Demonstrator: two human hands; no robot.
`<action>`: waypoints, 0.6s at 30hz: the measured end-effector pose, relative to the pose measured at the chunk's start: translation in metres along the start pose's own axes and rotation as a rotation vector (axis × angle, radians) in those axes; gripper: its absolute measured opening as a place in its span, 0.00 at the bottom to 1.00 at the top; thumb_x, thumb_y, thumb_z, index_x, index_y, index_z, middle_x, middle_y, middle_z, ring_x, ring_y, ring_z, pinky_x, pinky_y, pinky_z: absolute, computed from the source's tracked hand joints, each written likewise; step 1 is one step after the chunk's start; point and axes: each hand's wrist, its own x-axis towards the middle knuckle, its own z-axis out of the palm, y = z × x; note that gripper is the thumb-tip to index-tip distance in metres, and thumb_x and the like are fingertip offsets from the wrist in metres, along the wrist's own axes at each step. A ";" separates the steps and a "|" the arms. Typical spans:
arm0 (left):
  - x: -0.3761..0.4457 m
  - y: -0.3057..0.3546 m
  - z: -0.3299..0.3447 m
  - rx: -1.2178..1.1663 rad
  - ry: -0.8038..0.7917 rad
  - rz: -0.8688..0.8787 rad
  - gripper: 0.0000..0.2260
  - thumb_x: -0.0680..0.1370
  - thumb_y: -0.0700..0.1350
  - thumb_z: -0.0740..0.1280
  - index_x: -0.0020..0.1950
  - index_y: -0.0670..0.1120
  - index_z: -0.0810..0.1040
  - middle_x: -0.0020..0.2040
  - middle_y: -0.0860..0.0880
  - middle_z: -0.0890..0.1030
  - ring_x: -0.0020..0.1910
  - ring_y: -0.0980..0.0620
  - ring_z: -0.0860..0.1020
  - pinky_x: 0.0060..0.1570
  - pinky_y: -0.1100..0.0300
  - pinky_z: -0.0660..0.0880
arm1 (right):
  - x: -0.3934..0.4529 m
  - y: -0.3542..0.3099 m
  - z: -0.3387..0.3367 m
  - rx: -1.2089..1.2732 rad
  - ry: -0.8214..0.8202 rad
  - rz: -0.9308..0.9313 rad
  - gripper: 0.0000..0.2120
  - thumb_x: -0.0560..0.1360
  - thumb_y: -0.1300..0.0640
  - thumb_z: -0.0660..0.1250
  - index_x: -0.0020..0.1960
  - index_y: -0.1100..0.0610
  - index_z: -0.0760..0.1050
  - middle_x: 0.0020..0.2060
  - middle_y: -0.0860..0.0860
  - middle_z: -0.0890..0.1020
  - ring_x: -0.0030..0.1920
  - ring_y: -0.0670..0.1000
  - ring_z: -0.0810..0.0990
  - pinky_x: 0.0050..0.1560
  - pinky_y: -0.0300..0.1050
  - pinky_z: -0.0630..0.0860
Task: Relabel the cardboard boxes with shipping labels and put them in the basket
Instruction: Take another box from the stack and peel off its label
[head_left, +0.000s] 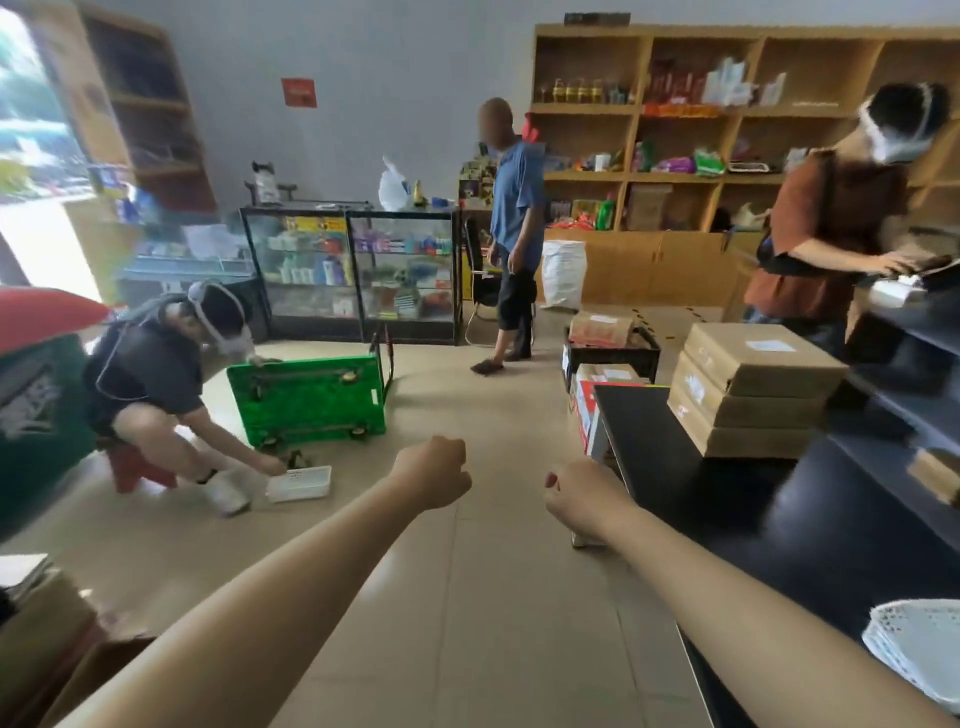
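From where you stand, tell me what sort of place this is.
Probably a small shop that also handles parcels: wall shelves stocked with packaged goods, a glass display case of products, and a stack of labelled cardboard boxes on the dark counter.

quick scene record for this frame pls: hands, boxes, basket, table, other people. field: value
left hand: left hand fisted, holds nothing, in the air above the floor
right hand: right hand fisted, holds nothing, near the black table's corner
boxes: stack of three cardboard boxes on the black table; white label on the top one
basket: black basket on the floor behind the table, box inside
other people: three; one crouches by a green cart tipped on its side
task progress: no box in hand
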 end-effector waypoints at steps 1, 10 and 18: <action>0.020 -0.005 -0.001 -0.002 0.001 0.010 0.17 0.78 0.51 0.62 0.64 0.47 0.73 0.60 0.47 0.77 0.57 0.45 0.76 0.52 0.55 0.73 | 0.020 0.000 0.000 0.002 -0.006 0.001 0.13 0.74 0.57 0.56 0.52 0.54 0.78 0.53 0.54 0.80 0.55 0.57 0.75 0.51 0.46 0.72; 0.188 -0.031 -0.013 0.078 -0.026 0.086 0.16 0.78 0.52 0.61 0.63 0.47 0.73 0.59 0.47 0.76 0.56 0.46 0.76 0.47 0.56 0.73 | 0.176 0.016 -0.020 0.087 -0.011 0.078 0.14 0.72 0.56 0.59 0.54 0.53 0.77 0.51 0.52 0.80 0.53 0.55 0.76 0.49 0.44 0.74; 0.329 0.009 -0.004 0.125 -0.103 0.235 0.16 0.79 0.51 0.61 0.64 0.45 0.73 0.61 0.45 0.76 0.58 0.44 0.76 0.54 0.54 0.73 | 0.284 0.088 -0.026 0.072 0.003 0.168 0.10 0.75 0.55 0.62 0.55 0.55 0.75 0.54 0.53 0.78 0.53 0.54 0.77 0.54 0.51 0.78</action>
